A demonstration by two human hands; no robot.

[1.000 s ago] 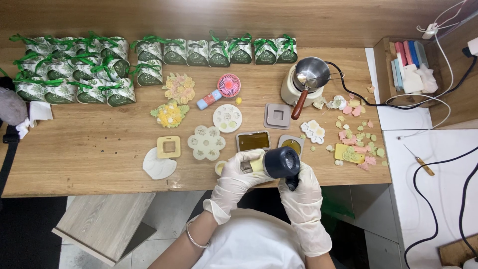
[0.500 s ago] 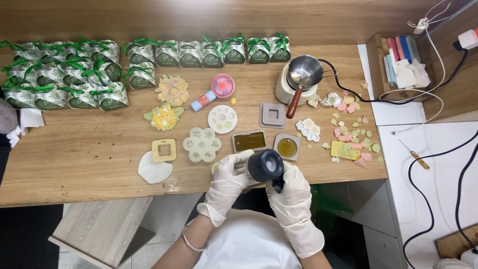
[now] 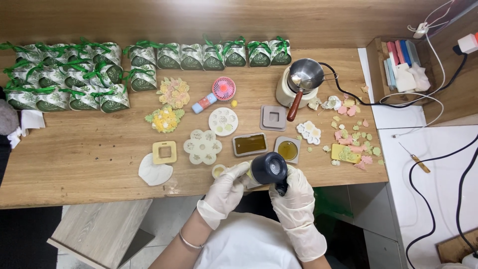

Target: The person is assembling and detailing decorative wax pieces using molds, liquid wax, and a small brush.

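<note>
Both my hands wear pale gloves and meet at the near edge of the wooden table (image 3: 74,169). My right hand (image 3: 295,199) grips the dark handle of a black round-headed hand tool (image 3: 269,168), which looks like a small heat gun. My left hand (image 3: 225,192) is closed around the tool's pale part on its left side. Just beside my left fingers sits a small round mould with yellow filling (image 3: 217,171). Beyond the tool lie a rectangular mould of amber wax (image 3: 250,144) and a square mould with a round amber pool (image 3: 288,149).
A melting pot with a wooden handle (image 3: 304,74) stands at the back right, its cable running right. Flower-shaped moulds (image 3: 202,147), wax flowers (image 3: 173,92), a pink fan (image 3: 223,88) and coloured wax bits (image 3: 353,139) are spread about. Several green-ribboned boxes (image 3: 74,74) line the back left.
My hands keep hold of the tool at about the same spot by the table edge. Only the view has drifted slightly.
</note>
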